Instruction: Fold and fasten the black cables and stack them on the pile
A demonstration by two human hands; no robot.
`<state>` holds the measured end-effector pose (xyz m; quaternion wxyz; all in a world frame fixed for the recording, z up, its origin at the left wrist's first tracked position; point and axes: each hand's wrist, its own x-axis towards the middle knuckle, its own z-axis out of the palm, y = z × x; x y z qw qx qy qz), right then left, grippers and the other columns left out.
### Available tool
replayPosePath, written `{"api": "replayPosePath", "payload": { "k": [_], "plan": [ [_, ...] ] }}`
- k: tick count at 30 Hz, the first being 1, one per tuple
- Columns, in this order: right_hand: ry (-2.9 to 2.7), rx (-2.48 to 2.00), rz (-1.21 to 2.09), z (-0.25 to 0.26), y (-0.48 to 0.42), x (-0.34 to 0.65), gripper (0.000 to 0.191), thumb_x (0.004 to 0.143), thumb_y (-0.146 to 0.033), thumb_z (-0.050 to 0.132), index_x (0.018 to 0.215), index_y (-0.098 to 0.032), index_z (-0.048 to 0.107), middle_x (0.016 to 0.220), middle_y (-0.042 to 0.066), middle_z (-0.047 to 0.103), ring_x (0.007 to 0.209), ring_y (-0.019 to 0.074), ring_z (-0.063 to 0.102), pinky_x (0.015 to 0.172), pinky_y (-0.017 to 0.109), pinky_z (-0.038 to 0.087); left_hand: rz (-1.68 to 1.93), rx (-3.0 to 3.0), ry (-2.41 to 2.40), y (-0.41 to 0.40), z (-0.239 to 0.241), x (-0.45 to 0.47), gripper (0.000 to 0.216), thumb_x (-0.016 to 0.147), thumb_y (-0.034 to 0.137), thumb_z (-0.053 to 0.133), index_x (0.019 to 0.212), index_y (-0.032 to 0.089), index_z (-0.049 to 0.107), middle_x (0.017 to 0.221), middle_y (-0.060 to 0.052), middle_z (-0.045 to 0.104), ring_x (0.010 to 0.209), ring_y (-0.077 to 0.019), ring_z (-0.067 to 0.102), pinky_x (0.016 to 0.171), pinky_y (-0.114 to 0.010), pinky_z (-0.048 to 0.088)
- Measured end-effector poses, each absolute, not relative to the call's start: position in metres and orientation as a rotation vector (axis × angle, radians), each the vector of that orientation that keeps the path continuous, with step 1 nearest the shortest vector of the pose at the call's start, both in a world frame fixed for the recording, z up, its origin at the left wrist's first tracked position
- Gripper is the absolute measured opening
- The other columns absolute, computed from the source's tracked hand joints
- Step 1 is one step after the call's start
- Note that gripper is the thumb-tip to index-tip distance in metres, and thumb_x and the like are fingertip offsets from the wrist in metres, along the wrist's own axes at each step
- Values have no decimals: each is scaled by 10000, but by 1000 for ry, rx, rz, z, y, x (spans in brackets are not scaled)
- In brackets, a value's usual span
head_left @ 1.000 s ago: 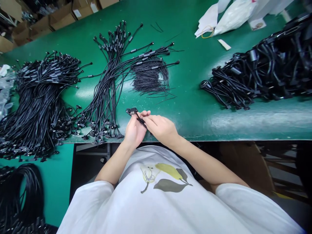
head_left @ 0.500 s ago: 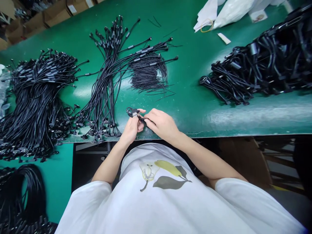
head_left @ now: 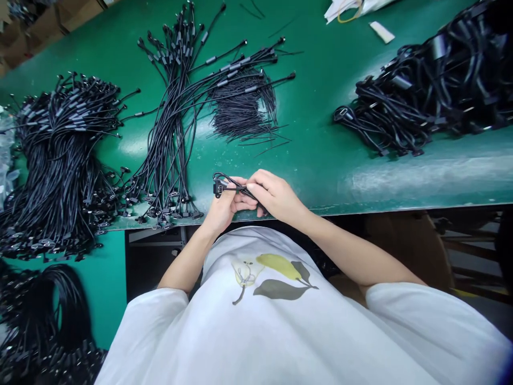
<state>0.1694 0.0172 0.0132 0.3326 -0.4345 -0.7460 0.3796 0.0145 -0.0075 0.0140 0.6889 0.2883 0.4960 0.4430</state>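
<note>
A folded black cable (head_left: 236, 187) with a boxy connector at its left end lies across my two hands, just above the table's near edge. My left hand (head_left: 225, 206) supports it from below, thumb and fingers closed round the bundle. Fingertips of my right hand (head_left: 276, 195) pinch the cable's middle, and its other end is partly hidden by them. Whether a tie goes round the cable there, I cannot make out. Beyond my hands lies a pile of thin black ties (head_left: 238, 109). Loose black cables (head_left: 170, 123) with connectors at both ends spread to its left.
On the green table (head_left: 308, 139), a large heap of cables (head_left: 64, 160) sits at the left. Folded cable bundles (head_left: 436, 91) pile up at the right. A white scrap (head_left: 382, 32) lies near the back. Coiled cables (head_left: 72, 305) rest on a lower left surface.
The cable in my hands has turned, so its connector end now points left and shows more plainly. My right hand has shifted slightly right, and the head view has tilted a little.
</note>
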Motion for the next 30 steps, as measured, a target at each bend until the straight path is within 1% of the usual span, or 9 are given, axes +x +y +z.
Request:
{"api": "replayPosePath", "payload": {
  "k": [2, 6, 10, 12, 18, 23, 25, 27, 30],
  "plan": [
    [-2024, -1108, 911, 9, 16, 171, 240, 972, -267, 395, 881, -185, 601, 861, 38, 562, 736, 142, 543, 644, 268, 406, 1007, 626, 1157, -9, 14, 17, 376, 838, 542, 614, 961, 195, 542, 693, 12, 660, 696, -145, 713, 703, -259, 588],
    [-2242, -1122, 576, 6, 18, 177, 241, 977, -284, 424, 999, -194, 646, 942, 59, 602, 777, 155, 539, 616, 276, 361, 1020, 666, 1169, -7, 14, 18, 385, 792, 516, 680, 931, 192, 524, 737, 6, 672, 779, -165, 727, 756, -279, 593],
    [-2312, -1081, 339, 8, 22, 177, 258, 985, -286, 425, 986, -186, 663, 900, 61, 636, 802, 180, 518, 718, 309, 365, 988, 619, 1196, -3, 14, 18, 408, 778, 506, 700, 932, 175, 518, 746, -7, 675, 776, -173, 727, 771, -299, 593],
    [-2347, -1043, 277, 8, 22, 175, 259, 984, -260, 420, 948, -171, 660, 884, 67, 634, 790, 186, 494, 714, 309, 360, 960, 581, 1209, -2, 15, 19, 405, 781, 491, 705, 925, 163, 515, 728, -12, 670, 766, -177, 726, 768, -303, 593],
    [-2399, -1151, 169, 3, 21, 164, 275, 988, -231, 379, 919, -150, 633, 839, 92, 595, 791, 211, 458, 604, 310, 310, 967, 611, 1268, 2, 17, 22, 339, 847, 461, 639, 918, 154, 515, 721, -14, 655, 730, -159, 720, 720, -268, 585],
    [-2310, -1234, 476, -2, 24, 160, 219, 983, -200, 382, 984, -147, 595, 936, 98, 593, 828, 205, 499, 650, 305, 350, 991, 663, 1330, 2, 13, 26, 262, 901, 430, 558, 915, 172, 510, 733, -4, 647, 719, -143, 714, 702, -250, 579],
    [-2330, -1208, 478, -2, 24, 162, 219, 988, -236, 397, 970, -145, 596, 934, 99, 596, 834, 209, 506, 687, 319, 355, 983, 661, 1332, 1, 10, 28, 239, 899, 415, 562, 912, 181, 514, 733, -2, 650, 722, -148, 714, 700, -255, 580],
    [-2378, -1206, 373, -1, 23, 164, 252, 984, -311, 429, 917, -145, 607, 900, 106, 600, 844, 227, 503, 705, 338, 343, 970, 656, 1326, 1, 7, 28, 221, 884, 399, 586, 907, 189, 524, 731, -4, 657, 726, -157, 712, 695, -262, 580],
    [-2405, -1271, 298, 0, 22, 167, 290, 974, -366, 456, 860, -151, 614, 837, 101, 594, 799, 220, 492, 670, 333, 318, 953, 667, 1327, 2, 4, 27, 206, 865, 370, 619, 918, 191, 529, 717, -2, 666, 723, -164, 710, 694, -276, 582]
  ]
}}
